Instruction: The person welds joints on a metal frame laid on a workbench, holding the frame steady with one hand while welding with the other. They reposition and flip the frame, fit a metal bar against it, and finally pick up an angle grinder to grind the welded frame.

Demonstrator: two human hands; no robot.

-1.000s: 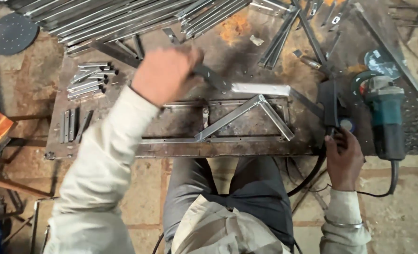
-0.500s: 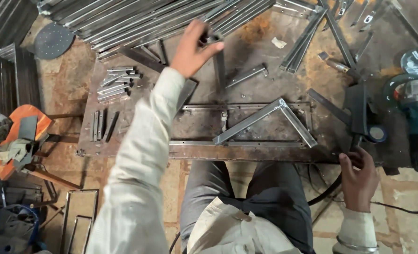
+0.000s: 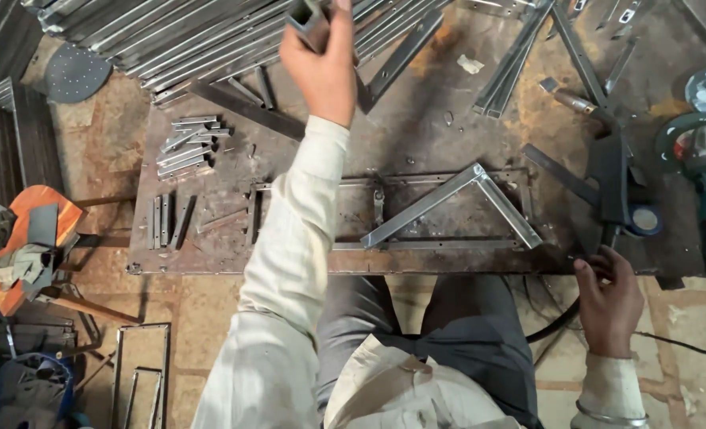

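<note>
Soft, even daylight here, no hard shadows on the rusty steel worktop (image 3: 210,254). Pale glare streaks the stacked silver metal strips (image 3: 170,40) up top. The raised left hand (image 3: 321,67) smears slightly with motion blur. Wide-lens bending shows at the edges, and the left corners sit dimmer.
</note>
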